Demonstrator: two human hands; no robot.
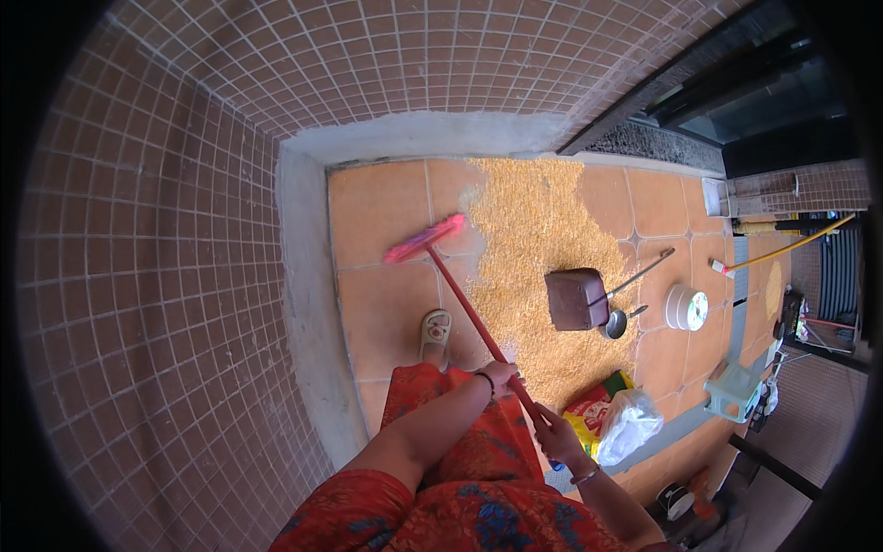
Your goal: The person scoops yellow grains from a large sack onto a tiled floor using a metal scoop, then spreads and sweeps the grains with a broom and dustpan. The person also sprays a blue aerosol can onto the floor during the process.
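Note:
Both my hands grip the red handle of a push broom (463, 298). My left hand (497, 378), with a dark bead bracelet at the wrist, holds it farther down the shaft. Nearer my body, my right hand (557, 435) closes around the upper end. The broom's pink and purple bristle head (424, 239) rests on the tiled floor, left of a wide spread of yellow grain, apparently corn kernels (531, 241). On the grain lies a maroon dustpan (577, 299) with a long handle, and beside it a small metal pan (614, 324).
Tiled walls (152, 262) with a cement base (303, 276) bound the corner. To the right are a white bucket (684, 308), a yellow-handled brush (786, 248) and a pale green plastic stool (735, 390). A printed sack (597, 407) and clear plastic bag (629, 424) lie by my right hand.

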